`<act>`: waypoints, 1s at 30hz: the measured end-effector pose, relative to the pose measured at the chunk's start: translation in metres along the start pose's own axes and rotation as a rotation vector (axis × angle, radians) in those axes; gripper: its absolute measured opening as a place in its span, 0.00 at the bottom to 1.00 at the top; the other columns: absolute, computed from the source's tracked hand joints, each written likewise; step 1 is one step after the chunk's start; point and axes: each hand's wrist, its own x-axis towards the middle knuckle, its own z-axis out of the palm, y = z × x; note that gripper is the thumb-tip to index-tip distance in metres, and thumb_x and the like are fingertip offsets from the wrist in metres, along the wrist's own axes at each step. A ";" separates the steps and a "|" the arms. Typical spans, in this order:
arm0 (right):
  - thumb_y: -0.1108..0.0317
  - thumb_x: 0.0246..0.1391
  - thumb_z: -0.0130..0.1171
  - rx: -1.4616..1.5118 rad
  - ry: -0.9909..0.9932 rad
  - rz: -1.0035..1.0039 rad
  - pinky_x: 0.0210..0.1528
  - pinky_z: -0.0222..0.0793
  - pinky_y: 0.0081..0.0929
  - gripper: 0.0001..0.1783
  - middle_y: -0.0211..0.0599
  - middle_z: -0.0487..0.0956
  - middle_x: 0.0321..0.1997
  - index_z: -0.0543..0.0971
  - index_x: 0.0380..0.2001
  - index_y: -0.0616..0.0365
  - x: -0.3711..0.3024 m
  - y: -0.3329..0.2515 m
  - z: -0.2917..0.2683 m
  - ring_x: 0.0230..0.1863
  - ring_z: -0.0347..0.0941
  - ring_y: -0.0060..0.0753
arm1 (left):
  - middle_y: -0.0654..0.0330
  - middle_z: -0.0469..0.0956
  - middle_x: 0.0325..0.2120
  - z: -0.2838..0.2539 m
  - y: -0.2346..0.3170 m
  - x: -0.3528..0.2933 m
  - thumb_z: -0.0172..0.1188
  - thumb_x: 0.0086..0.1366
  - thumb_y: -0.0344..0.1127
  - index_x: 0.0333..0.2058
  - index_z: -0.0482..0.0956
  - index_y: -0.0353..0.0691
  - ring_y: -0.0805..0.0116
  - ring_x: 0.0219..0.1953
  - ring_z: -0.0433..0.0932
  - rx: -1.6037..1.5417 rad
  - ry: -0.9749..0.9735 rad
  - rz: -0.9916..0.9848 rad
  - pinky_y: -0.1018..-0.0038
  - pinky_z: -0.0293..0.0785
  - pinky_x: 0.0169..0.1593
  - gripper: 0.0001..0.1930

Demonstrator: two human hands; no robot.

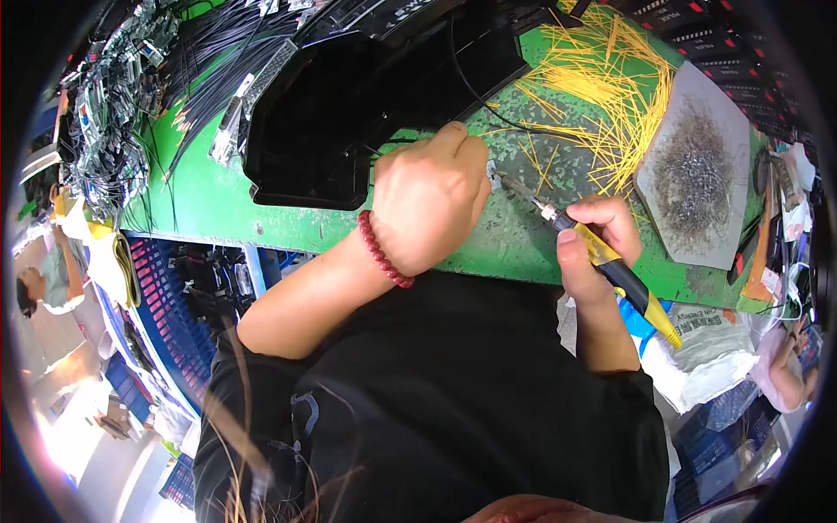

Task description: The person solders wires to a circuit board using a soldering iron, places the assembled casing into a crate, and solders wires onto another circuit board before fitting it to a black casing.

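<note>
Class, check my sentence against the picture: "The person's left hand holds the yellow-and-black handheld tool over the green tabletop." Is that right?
Not quite: the head view shows the right hand holding the yellow-and-black handheld tool over the green tabletop.

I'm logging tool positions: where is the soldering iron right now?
In the head view, right of centre, the yellow-and-black soldering iron is in the right hand, its tip pointing toward the left hand.
</note>
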 end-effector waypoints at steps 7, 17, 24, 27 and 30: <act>0.69 0.46 0.65 0.006 -0.005 0.031 0.25 0.58 0.18 0.13 0.31 0.72 0.24 0.73 0.32 0.62 0.002 -0.001 0.004 0.23 0.64 0.17 | 0.58 0.69 0.21 0.000 -0.002 -0.001 0.60 0.50 0.26 0.20 0.69 0.40 0.58 0.17 0.73 -0.003 0.010 0.026 0.68 0.70 0.20 0.07; 0.69 0.47 0.64 0.021 0.062 -0.029 0.26 0.56 0.17 0.12 0.28 0.71 0.26 0.73 0.33 0.61 -0.002 0.004 0.001 0.24 0.60 0.14 | 0.58 0.70 0.22 0.001 -0.002 0.001 0.60 0.51 0.27 0.21 0.70 0.40 0.57 0.17 0.73 -0.012 0.006 0.038 0.67 0.70 0.20 0.07; 0.68 0.47 0.65 0.044 0.040 0.015 0.26 0.54 0.17 0.13 0.28 0.71 0.26 0.73 0.34 0.61 -0.001 0.001 0.001 0.23 0.60 0.14 | 0.58 0.70 0.22 -0.001 -0.001 -0.001 0.60 0.51 0.28 0.21 0.70 0.40 0.57 0.18 0.74 -0.008 0.004 0.020 0.67 0.71 0.21 0.06; 0.69 0.47 0.66 0.024 0.013 0.019 0.26 0.56 0.17 0.13 0.28 0.71 0.25 0.74 0.34 0.61 0.000 -0.003 0.003 0.23 0.61 0.15 | 0.58 0.71 0.22 0.000 0.000 -0.001 0.60 0.52 0.28 0.21 0.70 0.40 0.57 0.18 0.74 0.004 0.000 0.009 0.66 0.71 0.21 0.06; 0.69 0.46 0.66 -0.028 -0.044 -0.039 0.25 0.59 0.18 0.13 0.30 0.71 0.24 0.74 0.33 0.62 0.003 -0.001 0.002 0.23 0.63 0.17 | 0.58 0.71 0.22 0.000 0.000 -0.002 0.60 0.52 0.28 0.21 0.71 0.40 0.56 0.18 0.74 0.005 -0.001 0.003 0.65 0.71 0.21 0.06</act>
